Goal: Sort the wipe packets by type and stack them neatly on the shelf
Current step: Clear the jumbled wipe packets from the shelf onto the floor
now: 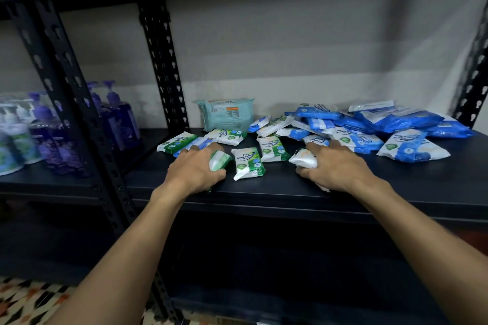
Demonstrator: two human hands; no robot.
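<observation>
Wipe packets lie scattered on a dark shelf. My left hand grips a green-and-white packet near the shelf's front. My right hand is closed on a white packet. Between my hands lies a green pine packet, with another just behind it. More green packets sit at the left. A heap of blue packets fills the right side. A large teal pack stands against the back wall.
Purple soap pump bottles and shrink-wrapped bottles stand on the neighbouring shelf at left. Black perforated uprights frame the bay. Another shelf spans overhead. A lower shelf and patterned floor are below.
</observation>
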